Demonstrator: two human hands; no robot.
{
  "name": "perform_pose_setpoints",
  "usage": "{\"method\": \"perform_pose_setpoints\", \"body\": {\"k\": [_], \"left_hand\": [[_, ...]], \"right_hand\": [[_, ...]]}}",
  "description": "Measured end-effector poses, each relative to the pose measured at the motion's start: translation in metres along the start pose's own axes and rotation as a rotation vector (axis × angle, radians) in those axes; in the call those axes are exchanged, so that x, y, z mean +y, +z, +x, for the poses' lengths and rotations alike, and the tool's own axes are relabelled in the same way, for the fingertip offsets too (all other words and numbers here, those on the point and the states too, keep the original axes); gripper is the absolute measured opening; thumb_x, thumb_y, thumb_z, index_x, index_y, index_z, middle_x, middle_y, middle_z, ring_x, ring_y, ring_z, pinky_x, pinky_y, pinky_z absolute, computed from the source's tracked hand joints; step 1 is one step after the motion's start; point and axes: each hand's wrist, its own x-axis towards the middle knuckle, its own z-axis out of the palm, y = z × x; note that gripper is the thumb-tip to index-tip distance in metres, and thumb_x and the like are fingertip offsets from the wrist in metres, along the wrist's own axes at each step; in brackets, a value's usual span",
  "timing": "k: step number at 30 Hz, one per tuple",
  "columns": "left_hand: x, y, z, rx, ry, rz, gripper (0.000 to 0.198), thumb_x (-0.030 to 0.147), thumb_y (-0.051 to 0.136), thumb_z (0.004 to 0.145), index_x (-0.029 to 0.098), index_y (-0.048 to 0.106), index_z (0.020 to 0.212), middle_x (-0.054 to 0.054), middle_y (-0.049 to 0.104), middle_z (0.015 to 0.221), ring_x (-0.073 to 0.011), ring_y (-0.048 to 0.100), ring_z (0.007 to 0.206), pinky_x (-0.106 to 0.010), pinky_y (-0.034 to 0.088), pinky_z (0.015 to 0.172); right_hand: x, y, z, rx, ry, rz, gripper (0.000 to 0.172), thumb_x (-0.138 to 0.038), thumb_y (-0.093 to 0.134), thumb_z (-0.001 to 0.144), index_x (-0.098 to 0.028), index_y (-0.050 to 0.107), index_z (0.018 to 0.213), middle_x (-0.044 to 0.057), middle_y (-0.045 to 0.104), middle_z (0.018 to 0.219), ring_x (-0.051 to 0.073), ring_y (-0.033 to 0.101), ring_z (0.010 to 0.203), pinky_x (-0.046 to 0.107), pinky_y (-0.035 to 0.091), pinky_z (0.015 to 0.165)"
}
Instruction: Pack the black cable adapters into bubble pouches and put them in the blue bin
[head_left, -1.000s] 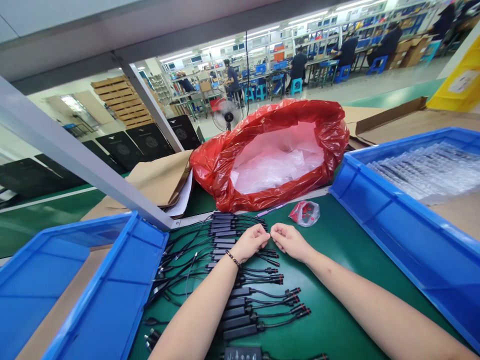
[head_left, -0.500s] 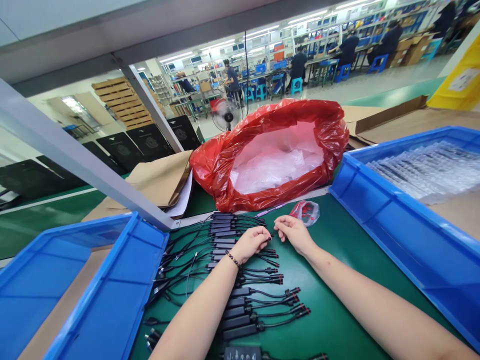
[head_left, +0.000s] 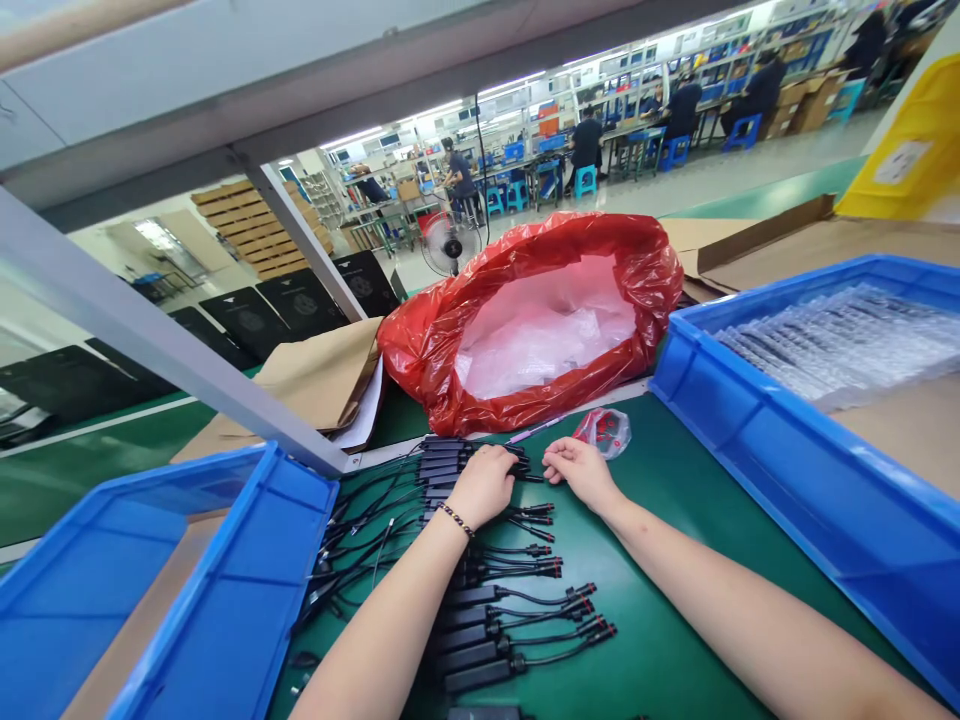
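A row of black cable modules (head_left: 476, 640), with thin leads at both ends, lies on the green table. Many of the connectors (head_left: 596, 628) at their right ends bear red rings. My left hand (head_left: 484, 485), with a beaded bracelet at the wrist, is curled over the upper modules, its fingers closed on a black cable (head_left: 531, 477). Just right of that cable's tip is my right hand (head_left: 581, 470), thumb and fingers pinched together; whatever they hold is too small to make out. A small clear bag (head_left: 606, 432) with red bits lies behind my right hand.
A red plastic bag (head_left: 420, 350) full of clear packets stands at the back. Blue bins flank the table: the left bin (head_left: 225, 590) and the right bin (head_left: 750, 430), which holds clear packets. A purple pen (head_left: 534, 430) lies near the back edge. A metal post (head_left: 165, 310) slants at left.
My left hand has shifted left and slightly up, its fingers now over a cable among the upper modules. My right hand stays pinched, nearly in place. The view has tilted slightly.
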Motion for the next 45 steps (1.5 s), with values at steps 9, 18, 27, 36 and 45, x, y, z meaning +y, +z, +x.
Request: {"method": "perform_pose_setpoints", "body": {"k": [9, 18, 27, 36, 45], "left_hand": [[-0.003, 0.012, 0.018, -0.151, 0.042, 0.022, 0.036, 0.001, 0.044, 0.062, 0.014, 0.055, 0.093, -0.010, 0.059, 0.089, -0.0243, 0.052, 0.090, -0.037, 0.040, 0.082], [-0.018, 0.016, 0.024, -0.193, 0.021, -0.304, 0.021, 0.012, 0.049, 0.064, 0.018, 0.060, 0.081, -0.001, 0.060, 0.077, -0.0157, 0.053, 0.071, -0.025, 0.042, 0.068], [-0.022, 0.015, 0.020, -0.200, -0.037, -0.597, 0.020, 0.025, 0.055, 0.069, 0.015, 0.062, 0.085, 0.000, 0.061, 0.073, -0.0128, 0.053, 0.062, -0.022, 0.041, 0.060], [-0.013, 0.018, 0.017, -0.200, -0.049, -0.738, 0.014, 0.024, 0.051, 0.071, 0.017, 0.063, 0.073, 0.003, 0.057, 0.058, -0.0101, 0.048, 0.052, -0.021, 0.037, 0.054], [-0.014, 0.025, 0.021, -0.144, -0.152, -0.949, 0.012, 0.021, 0.049, 0.070, 0.016, 0.048, 0.081, 0.002, 0.056, 0.060, -0.0061, 0.043, 0.044, -0.019, 0.035, 0.045]], "right_hand": [[0.000, 0.000, 0.001, -0.015, -0.013, -0.013, 0.022, -0.036, 0.064, 0.062, -0.015, 0.056, 0.064, -0.001, 0.060, 0.051, 0.010, 0.055, 0.040, 0.020, 0.045, 0.040], [0.000, 0.005, -0.003, -0.087, -0.033, 0.053, 0.025, -0.039, 0.064, 0.065, -0.016, 0.055, 0.068, -0.001, 0.059, 0.053, 0.010, 0.055, 0.042, 0.021, 0.045, 0.042], [0.001, 0.009, -0.005, -0.116, -0.037, 0.028, 0.028, -0.041, 0.067, 0.063, -0.016, 0.057, 0.069, 0.000, 0.060, 0.053, 0.014, 0.061, 0.051, 0.024, 0.050, 0.049], [0.004, 0.013, -0.008, -0.048, -0.060, -0.061, 0.022, -0.038, 0.063, 0.066, -0.017, 0.059, 0.068, 0.000, 0.060, 0.051, 0.013, 0.059, 0.048, 0.025, 0.050, 0.050], [0.001, 0.010, -0.006, -0.098, -0.008, -0.006, 0.028, -0.043, 0.062, 0.067, -0.015, 0.057, 0.065, 0.000, 0.060, 0.052, 0.011, 0.056, 0.043, 0.022, 0.047, 0.043]]}}
